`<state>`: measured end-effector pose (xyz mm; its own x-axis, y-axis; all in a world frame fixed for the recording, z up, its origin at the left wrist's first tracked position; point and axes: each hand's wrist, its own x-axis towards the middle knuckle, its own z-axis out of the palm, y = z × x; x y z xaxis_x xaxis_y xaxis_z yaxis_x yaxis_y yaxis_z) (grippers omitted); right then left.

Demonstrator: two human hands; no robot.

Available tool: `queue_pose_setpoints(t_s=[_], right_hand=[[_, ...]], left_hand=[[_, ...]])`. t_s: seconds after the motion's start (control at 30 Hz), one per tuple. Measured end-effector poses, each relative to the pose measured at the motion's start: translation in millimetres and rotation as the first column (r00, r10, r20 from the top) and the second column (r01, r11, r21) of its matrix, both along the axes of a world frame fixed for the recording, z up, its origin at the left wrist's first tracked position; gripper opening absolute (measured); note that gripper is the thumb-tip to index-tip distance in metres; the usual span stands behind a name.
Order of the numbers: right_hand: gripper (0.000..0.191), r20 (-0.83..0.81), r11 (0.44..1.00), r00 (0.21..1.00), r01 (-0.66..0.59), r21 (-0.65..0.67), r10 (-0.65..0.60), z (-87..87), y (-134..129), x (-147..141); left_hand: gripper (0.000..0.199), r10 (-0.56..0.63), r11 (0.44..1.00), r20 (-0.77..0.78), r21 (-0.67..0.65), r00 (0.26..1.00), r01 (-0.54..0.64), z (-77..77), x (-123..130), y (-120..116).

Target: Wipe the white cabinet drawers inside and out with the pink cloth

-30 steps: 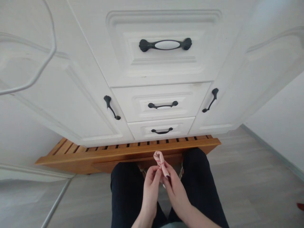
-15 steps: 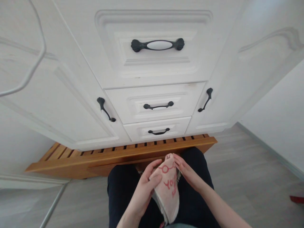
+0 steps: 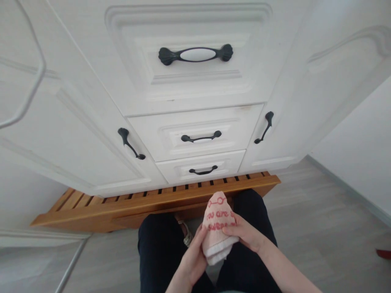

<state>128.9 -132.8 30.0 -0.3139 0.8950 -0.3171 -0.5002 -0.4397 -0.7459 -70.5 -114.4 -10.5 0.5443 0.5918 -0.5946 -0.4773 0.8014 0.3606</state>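
A pink cloth (image 3: 217, 234) with red lettering, glasses-like red drawing and a white hem, perhaps a small towel, is bunched into a cone between both hands above my knees. My left hand (image 3: 197, 253) grips its lower left side, fingers curled behind it. On the other side, my right hand (image 3: 244, 231) holds the cloth with the thumb lying across the front near the lettering. The fingers behind the cloth are hidden. The cone's tip points away from me, toward the slatted wooden bench.
White drawers with dark handles (image 3: 196, 54) stand in front, flanked by cabinet doors. A slatted wooden bench (image 3: 159, 199) runs below them. My dark-trousered legs (image 3: 157, 252) and a shoe (image 3: 187, 236) are below. Grey floor (image 3: 324, 228) lies right, with a red object (image 3: 383, 254) at its edge.
The cloth has turned, so its lettering faces me more squarely and its white hem shows. My right hand has moved down from the tip to its right side; the left has shifted lower.
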Motion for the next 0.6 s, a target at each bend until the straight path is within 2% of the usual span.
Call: queue_pose_setpoints(t_s=[0.1,0.2,0.27,0.3,0.4,0.47,0.53,0.6], right_hand=[[0.070,0.013,1.000,1.000,0.015,0.013,-0.015,0.8,0,8],[0.067,0.035,1.000,0.999,0.019,-0.001,-0.019,-5.3,-6,20],[0.064,-0.021,0.998,0.999,-0.026,-0.051,0.025,-12.9,-13,24],[0.066,-0.077,0.995,0.996,-0.054,-0.080,0.048,-16.6,-17,24],[0.068,-0.253,0.988,0.965,-0.097,-0.117,0.064,-21.8,-26,13],[0.058,-0.280,0.994,0.960,-0.040,-0.099,0.010,-18.8,-28,5],[0.051,-0.206,0.995,0.976,0.055,-0.082,-0.071,-14.2,-26,1],[0.050,-0.042,0.995,0.995,0.090,-0.043,-0.092,-12.4,-21,5]], left_hand=[[0.065,0.049,0.995,-0.073,0.086,0.996,-0.043,13.8,8,-2],[0.092,0.154,0.960,-0.172,0.261,0.973,-0.106,37.2,8,5],[0.103,0.194,0.933,-0.199,0.341,0.960,-0.118,48.1,10,8],[0.102,0.198,0.923,-0.207,0.369,0.958,-0.111,50.4,12,9],[0.084,0.202,0.896,-0.239,0.437,0.950,-0.081,43.9,18,8],[0.073,0.228,0.884,-0.279,0.461,0.933,-0.078,32.1,20,7],[0.070,0.265,0.870,-0.306,0.485,0.914,-0.090,19.1,22,8],[0.069,0.284,0.854,-0.320,0.514,0.904,-0.086,8.1,23,9]])
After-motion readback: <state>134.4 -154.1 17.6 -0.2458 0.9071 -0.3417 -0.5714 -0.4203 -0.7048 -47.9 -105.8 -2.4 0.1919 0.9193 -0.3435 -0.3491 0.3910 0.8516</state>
